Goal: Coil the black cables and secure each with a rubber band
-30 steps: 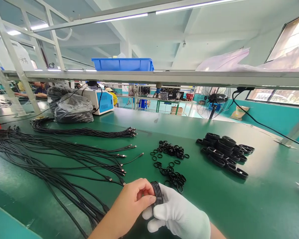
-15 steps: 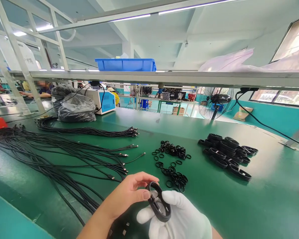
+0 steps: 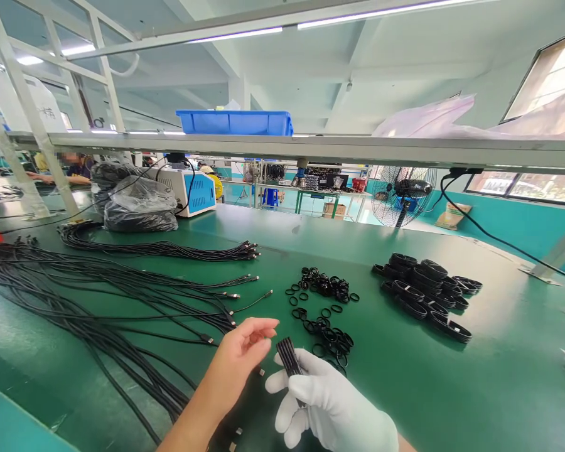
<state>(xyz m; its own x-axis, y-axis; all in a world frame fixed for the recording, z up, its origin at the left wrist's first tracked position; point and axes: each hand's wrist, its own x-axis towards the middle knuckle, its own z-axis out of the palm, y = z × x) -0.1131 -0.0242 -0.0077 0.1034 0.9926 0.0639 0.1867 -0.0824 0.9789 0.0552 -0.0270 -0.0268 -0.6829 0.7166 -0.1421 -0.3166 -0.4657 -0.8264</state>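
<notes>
My right hand (image 3: 339, 395), in a white glove, grips a coiled black cable (image 3: 289, 356) between thumb and fingers. The coil is turned edge-on, its stacked loops facing me. Just left of it, my bare left hand (image 3: 245, 345) is off the coil, thumb and forefinger apart with nothing between them. Small black rings (image 3: 327, 329) lie loose on the green tabletop (image 3: 358, 402) beyond my hands. Long black cables (image 3: 122, 314) spread over the left side, several with metal connector ends pointing towards the middle.
Finished-looking black cable coils (image 3: 424, 289) are piled at the right. A bagged black bundle (image 3: 141, 204) and a white-and-blue machine (image 3: 193, 191) stand at the back left. Above runs a shelf (image 3: 329, 145) with a blue bin (image 3: 235, 122). A person (image 3: 78, 169) sits far left.
My left hand has let go of the coil and drawn slightly left. In my right hand the coil has turned from showing its open loop to edge-on. The view has shifted slightly.
</notes>
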